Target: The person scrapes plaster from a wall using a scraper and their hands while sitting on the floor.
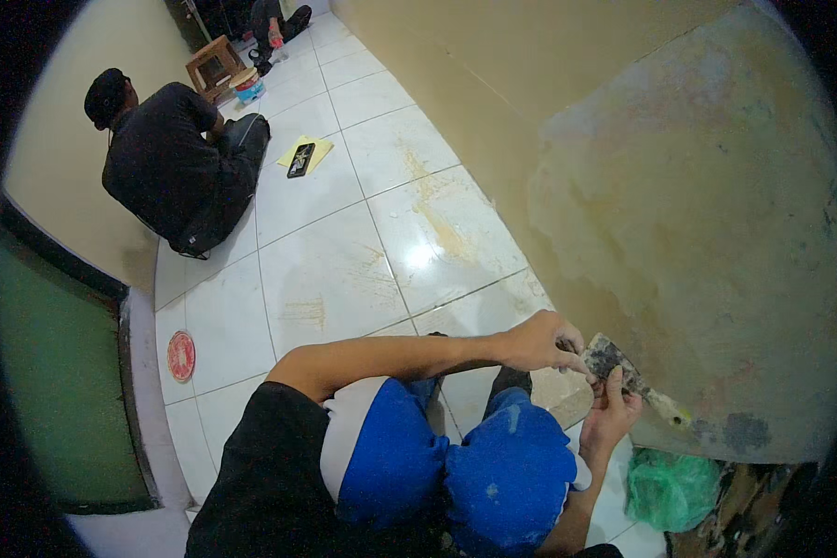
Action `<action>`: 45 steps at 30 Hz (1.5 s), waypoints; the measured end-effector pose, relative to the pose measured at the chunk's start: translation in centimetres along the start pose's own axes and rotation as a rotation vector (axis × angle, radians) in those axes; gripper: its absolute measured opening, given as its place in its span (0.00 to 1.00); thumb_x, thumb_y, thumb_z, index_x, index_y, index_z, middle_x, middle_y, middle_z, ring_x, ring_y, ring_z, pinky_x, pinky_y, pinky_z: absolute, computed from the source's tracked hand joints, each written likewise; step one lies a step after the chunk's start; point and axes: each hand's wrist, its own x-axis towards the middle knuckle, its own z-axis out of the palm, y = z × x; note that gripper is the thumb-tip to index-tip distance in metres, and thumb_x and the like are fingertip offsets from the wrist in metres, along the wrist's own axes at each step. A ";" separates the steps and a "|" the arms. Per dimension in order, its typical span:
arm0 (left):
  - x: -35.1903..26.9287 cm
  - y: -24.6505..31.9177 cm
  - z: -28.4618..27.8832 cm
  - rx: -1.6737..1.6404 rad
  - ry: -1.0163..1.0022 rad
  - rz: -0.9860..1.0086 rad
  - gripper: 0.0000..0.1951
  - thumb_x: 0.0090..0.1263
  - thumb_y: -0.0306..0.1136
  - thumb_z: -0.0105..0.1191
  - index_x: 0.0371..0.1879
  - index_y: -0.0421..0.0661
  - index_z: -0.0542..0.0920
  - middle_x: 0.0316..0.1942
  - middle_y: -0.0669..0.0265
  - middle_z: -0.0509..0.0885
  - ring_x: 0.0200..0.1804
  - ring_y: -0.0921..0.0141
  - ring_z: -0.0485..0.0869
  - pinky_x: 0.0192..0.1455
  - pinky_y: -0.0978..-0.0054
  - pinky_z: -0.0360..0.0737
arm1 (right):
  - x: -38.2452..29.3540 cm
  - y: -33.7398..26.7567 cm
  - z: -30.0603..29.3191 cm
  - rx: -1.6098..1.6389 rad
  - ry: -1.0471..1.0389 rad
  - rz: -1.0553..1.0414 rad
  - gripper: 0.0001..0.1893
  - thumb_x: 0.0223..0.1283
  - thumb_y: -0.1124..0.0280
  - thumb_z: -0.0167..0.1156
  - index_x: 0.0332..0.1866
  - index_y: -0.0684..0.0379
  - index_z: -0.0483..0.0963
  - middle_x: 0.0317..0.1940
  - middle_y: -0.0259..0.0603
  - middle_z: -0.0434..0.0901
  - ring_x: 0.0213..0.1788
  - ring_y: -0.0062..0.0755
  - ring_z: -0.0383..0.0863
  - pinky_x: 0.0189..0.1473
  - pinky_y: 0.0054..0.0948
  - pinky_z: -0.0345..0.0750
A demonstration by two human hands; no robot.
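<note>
A putty knife [610, 361] with a stained blade and a worn, pale handle is held up beside the wall at the lower right. My right hand [615, 403] grips it around the blade and the near part of the handle. My left hand [545, 343] touches the end of the blade with its fingertips; whether anything small is between those fingers cannot be told. The wall [683, 258] next to the knife bears a large patch of uneven, damp-looking plaster. Below the hands lies a beige flat piece [563, 396] on the floor.
A green plastic bag [673, 488] lies by the wall's foot. A person in black [174, 164] sits at the left, near a phone [300, 160] on yellow paper. Farther back are a bucket [247, 87], a wooden frame [213, 68] and another person's legs [268, 24]. The white tiles [328, 272] bear smears.
</note>
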 end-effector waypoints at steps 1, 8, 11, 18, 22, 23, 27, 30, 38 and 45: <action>0.1 0.1 0.0 -0.009 0.020 0.007 0.13 0.64 0.37 0.69 0.31 0.36 0.87 0.24 0.61 0.88 0.27 0.75 0.86 0.31 0.77 0.80 | 0.1 0.0 0.1 0.019 -0.006 0.002 0.07 0.69 0.74 0.64 0.45 0.66 0.76 0.43 0.45 0.84 0.41 0.33 0.86 0.44 0.35 0.86; 0.2 -2.2 0.4 0.087 0.075 0.102 0.16 0.63 0.41 0.70 0.26 0.39 0.87 0.24 0.61 0.88 0.26 0.74 0.86 0.30 0.74 0.79 | 0.2 -0.5 -0.2 -0.084 -0.142 0.021 0.07 0.68 0.75 0.64 0.46 0.66 0.79 0.43 0.44 0.85 0.41 0.32 0.86 0.44 0.34 0.85; 0.3 -2.3 0.3 0.094 0.085 0.075 0.18 0.60 0.44 0.73 0.24 0.40 0.86 0.22 0.61 0.87 0.26 0.72 0.85 0.30 0.73 0.79 | 0.0 -1.3 0.1 -0.140 -0.124 0.026 0.07 0.68 0.75 0.64 0.46 0.67 0.80 0.42 0.43 0.86 0.40 0.32 0.86 0.44 0.34 0.85; 0.4 -3.6 0.2 0.071 0.057 0.040 0.18 0.59 0.44 0.73 0.27 0.40 0.86 0.24 0.61 0.87 0.28 0.71 0.86 0.34 0.72 0.80 | -0.4 -0.9 0.2 -0.484 -0.134 -0.125 0.06 0.66 0.77 0.66 0.44 0.68 0.80 0.38 0.42 0.86 0.36 0.29 0.86 0.40 0.31 0.85; -0.2 -4.2 0.0 0.089 -0.104 0.007 0.15 0.67 0.46 0.67 0.34 0.43 0.87 0.31 0.61 0.89 0.35 0.70 0.86 0.40 0.68 0.80 | -1.2 -1.1 0.9 -0.522 -0.197 -0.131 0.06 0.64 0.79 0.67 0.43 0.69 0.81 0.35 0.42 0.86 0.35 0.27 0.86 0.38 0.29 0.83; -0.4 -4.0 0.0 0.012 -0.149 0.012 0.15 0.69 0.44 0.65 0.35 0.44 0.88 0.31 0.61 0.89 0.35 0.70 0.86 0.40 0.68 0.80 | -1.3 -1.1 0.8 -0.475 -0.190 -0.116 0.08 0.64 0.77 0.68 0.43 0.70 0.81 0.35 0.42 0.87 0.33 0.27 0.86 0.39 0.29 0.83; -0.1 -3.5 -0.6 0.079 -0.219 0.012 0.14 0.71 0.43 0.62 0.37 0.43 0.87 0.32 0.61 0.89 0.36 0.70 0.86 0.42 0.69 0.81 | -0.7 -1.7 -0.3 -0.504 -0.170 -0.082 0.06 0.62 0.77 0.69 0.42 0.67 0.84 0.33 0.41 0.88 0.34 0.26 0.85 0.42 0.28 0.81; 0.2 -3.1 -0.4 0.094 -0.156 0.105 0.13 0.72 0.43 0.62 0.38 0.43 0.87 0.32 0.61 0.90 0.36 0.71 0.87 0.42 0.70 0.81 | -0.7 -2.4 -0.4 -0.470 -0.133 -0.042 0.07 0.62 0.77 0.69 0.42 0.67 0.83 0.33 0.40 0.88 0.33 0.26 0.85 0.43 0.28 0.80; 0.4 -1.3 -0.6 0.099 0.020 0.056 0.14 0.60 0.40 0.71 0.34 0.41 0.89 0.28 0.60 0.89 0.31 0.70 0.88 0.37 0.73 0.82 | -0.9 -2.0 -0.9 -0.468 -0.163 -0.043 0.09 0.62 0.75 0.69 0.44 0.66 0.82 0.32 0.40 0.87 0.33 0.26 0.85 0.42 0.28 0.79; 0.6 -2.4 -0.7 0.123 0.029 0.012 0.12 0.54 0.38 0.76 0.28 0.43 0.89 0.30 0.65 0.90 0.33 0.75 0.86 0.38 0.75 0.80 | -0.1 -2.0 -2.0 -0.519 -0.229 0.016 0.09 0.61 0.78 0.69 0.44 0.68 0.81 0.33 0.42 0.87 0.32 0.28 0.86 0.40 0.27 0.80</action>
